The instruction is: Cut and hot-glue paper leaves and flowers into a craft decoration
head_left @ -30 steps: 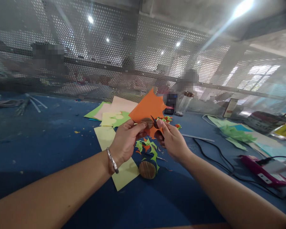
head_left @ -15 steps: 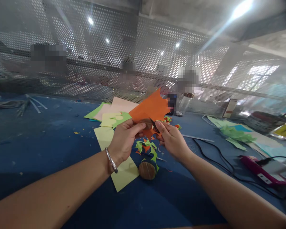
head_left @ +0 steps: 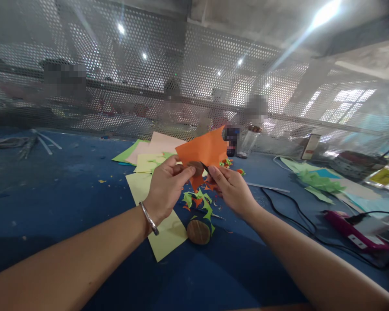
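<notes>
One left hand (head_left: 166, 185) pinches the orange sheet (head_left: 202, 147) and a brown disc (head_left: 195, 167) above the table (head_left: 68, 194); the right hand (head_left: 232, 186), fingers closed, grips a dark blade (head_left: 205, 167) beside the disc. The sheet's upper edge stands free, short of the perforated panel (head_left: 129, 60).

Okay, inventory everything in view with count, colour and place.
Orange paper: one, orange, centre, held
Round pieces: two, brown, centre and front
Blade: one, dark, centre, held
Scraps: many, green and orange, centre
Sheets: several, yellow, pink, green, centre-left
Paper pile: one, green and blue, right
Bottle: one, clear, back
Power strip: one, magenta, right
Mesh screen: one, grey, back
Table: one, blue, beneath
Bracelet: one, silver, left wrist
Left hand, right hand: two, centre
</notes>
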Motion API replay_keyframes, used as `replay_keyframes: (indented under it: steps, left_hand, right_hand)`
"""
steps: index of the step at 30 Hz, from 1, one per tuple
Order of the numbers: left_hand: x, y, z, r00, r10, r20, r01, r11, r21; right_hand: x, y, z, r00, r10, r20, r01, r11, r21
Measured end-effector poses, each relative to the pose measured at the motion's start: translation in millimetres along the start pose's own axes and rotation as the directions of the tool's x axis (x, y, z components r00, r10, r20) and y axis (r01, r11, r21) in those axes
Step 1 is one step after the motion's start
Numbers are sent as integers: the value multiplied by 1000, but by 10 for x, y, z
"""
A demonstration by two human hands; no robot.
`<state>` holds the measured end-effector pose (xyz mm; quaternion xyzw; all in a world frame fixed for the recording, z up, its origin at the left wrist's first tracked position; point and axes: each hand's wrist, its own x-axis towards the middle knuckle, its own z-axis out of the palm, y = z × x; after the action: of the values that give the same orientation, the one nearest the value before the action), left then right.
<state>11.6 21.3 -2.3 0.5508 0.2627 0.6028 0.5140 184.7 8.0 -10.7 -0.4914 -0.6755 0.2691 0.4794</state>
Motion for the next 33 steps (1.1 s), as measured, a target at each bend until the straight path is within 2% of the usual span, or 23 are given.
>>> replay_keyframes:
  steps: [3, 7, 15, 20, 27, 33]
  left_hand:
    - [-8, -1, -16, 998, 57, 12, -57, 998, 37]
    - [-1, -27, -44, 994, 105, -35, -101, 989, 107]
    - [16, 4, -49, 985, 172, -8, -170, 978, 122]
    - [31, 6, -95, 970, 242, 9, -236, 936, 260]
    - [33, -41, -98, 987, 121, 106, -141, 968, 209]
    - [42, -69, -106, 981, 80, 177, -112, 977, 179]
  right_hand:
    - [-1, -7, 3, 1000, 11, 1, -11, 1000, 23]
    - [-8, -16, 22, 999, 44, 8, -44, 996, 83]
    - [-35, -73, 83, 981, 156, 113, -182, 943, 279]
    - [-42, -97, 100, 973, 204, 108, -226, 934, 278]
    - [-44, -90, 90, 972, 219, 85, -234, 933, 273]
    - [-21, -26, 76, 986, 158, 58, -167, 964, 209]
